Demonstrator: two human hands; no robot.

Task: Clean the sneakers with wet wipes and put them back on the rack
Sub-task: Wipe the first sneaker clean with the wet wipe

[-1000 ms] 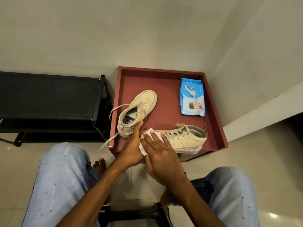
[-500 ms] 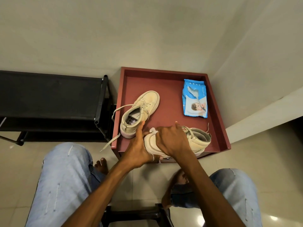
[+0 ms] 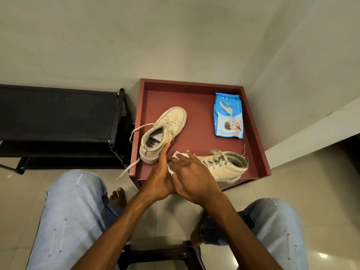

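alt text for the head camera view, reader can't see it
A seated person's right hand presses a white wipe onto the toe of a beige sneaker on a red tray table, left hand alongside it. A second sneaker and a blue wipes pack lie on the tray; a black rack stands beside it.

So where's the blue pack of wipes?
In the head view, the blue pack of wipes lies at the far right of the red tray, beyond the near sneaker and right of the other sneaker.
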